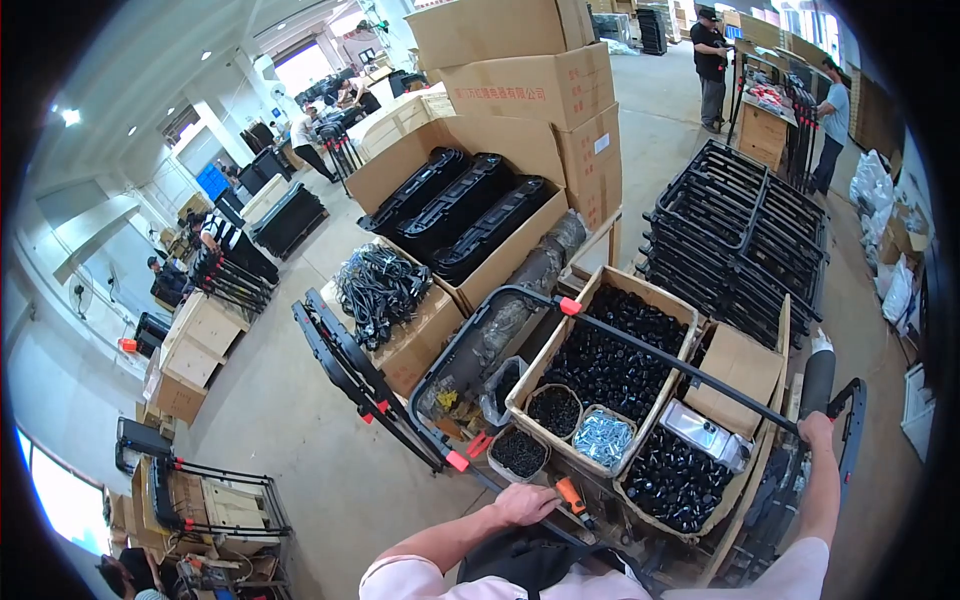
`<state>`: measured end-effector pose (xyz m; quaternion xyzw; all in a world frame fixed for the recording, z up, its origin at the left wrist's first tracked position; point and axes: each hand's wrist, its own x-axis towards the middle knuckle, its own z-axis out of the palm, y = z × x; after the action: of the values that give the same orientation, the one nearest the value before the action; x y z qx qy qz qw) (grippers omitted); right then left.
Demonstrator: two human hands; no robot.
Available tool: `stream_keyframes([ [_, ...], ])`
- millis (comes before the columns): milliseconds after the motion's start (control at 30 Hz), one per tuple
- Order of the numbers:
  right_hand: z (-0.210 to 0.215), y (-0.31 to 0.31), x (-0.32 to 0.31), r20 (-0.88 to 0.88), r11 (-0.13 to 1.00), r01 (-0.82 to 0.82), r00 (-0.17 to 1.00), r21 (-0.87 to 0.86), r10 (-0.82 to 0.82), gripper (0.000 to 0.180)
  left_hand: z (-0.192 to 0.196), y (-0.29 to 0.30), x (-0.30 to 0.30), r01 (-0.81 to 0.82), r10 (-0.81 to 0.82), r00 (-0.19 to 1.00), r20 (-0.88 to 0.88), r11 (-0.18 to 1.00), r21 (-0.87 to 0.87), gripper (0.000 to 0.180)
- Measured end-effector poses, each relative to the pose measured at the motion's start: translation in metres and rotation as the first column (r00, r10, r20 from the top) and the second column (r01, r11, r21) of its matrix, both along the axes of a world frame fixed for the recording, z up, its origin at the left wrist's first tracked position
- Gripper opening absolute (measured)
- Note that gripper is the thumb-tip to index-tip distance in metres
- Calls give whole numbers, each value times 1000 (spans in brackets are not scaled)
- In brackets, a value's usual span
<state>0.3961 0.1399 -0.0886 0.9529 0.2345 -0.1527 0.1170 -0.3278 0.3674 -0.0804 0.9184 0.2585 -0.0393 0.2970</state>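
Note:
A black U-shaped tube frame (672, 362) with red joint pieces lies slanted across the bench in front of me. My right hand (815, 428) is closed around one of its straight tubes near the right end. At the lower middle, my left hand (527, 503) has its fingers curled over the other tube; its fingertips are partly hidden. Just right of that hand lies an orange-and-black power tool (573, 496). Red-handled pliers (480, 442) rest by a small tub of black screws (519, 453). Silver screws (603, 437) fill a neighbouring tub.
Black knobs fill a large box (688, 340) and a carton (628, 488). Cables (382, 292) are heaped on a carton at left, before a box of black moulded parts (470, 215). Frames (735, 240) are stacked at right. Folded tube frames (350, 360) lean at left. Other people work farther off.

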Motion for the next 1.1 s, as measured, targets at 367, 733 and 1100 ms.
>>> stream_keyframes([
  [367,-25,-20,2,119,972,163,976,166,-184,58,60,103,-62,-435,333,890,311,826,359,18],
  [733,36,1,-206,8,921,177,981,347,-192,46,97,506,-163,-945,876,-74,477,90,-313,41],
  [1100,73,49,-453,-249,904,194,963,381,-102,29,-8,706,-300,-802,959,-204,-196,-279,-528,47],
])
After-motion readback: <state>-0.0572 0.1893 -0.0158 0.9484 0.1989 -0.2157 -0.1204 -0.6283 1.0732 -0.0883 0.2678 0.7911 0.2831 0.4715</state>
